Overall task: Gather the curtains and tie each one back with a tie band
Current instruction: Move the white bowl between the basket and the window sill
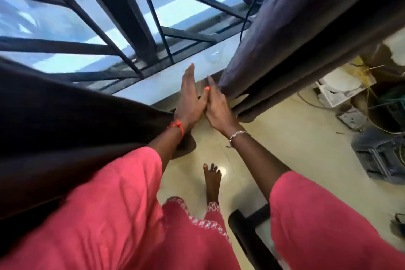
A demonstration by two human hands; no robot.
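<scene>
Gathering looks not yet begun: left grip (190,99) and right grip (219,108) meet mid-frame, fingers straight, holding nothing. One curtain (65,127) hangs at left, the other curtain (306,39) at upper right. Next, a grip likely needs to bunch one; no tie band shows.

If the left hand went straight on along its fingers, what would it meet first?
Probably the white window sill: the left hand points its straight fingers at it, with the black grille just beyond. Depth is hard to judge.

Free lane: gap between left curtain (65,116) and right curtain (306,39), over the sill (166,85) and down to bare floor (274,138). Ahead, window grille (135,17) bars my reach. Far right, crate (381,160) crowds the floor. Close below me, black frame (245,232).
</scene>
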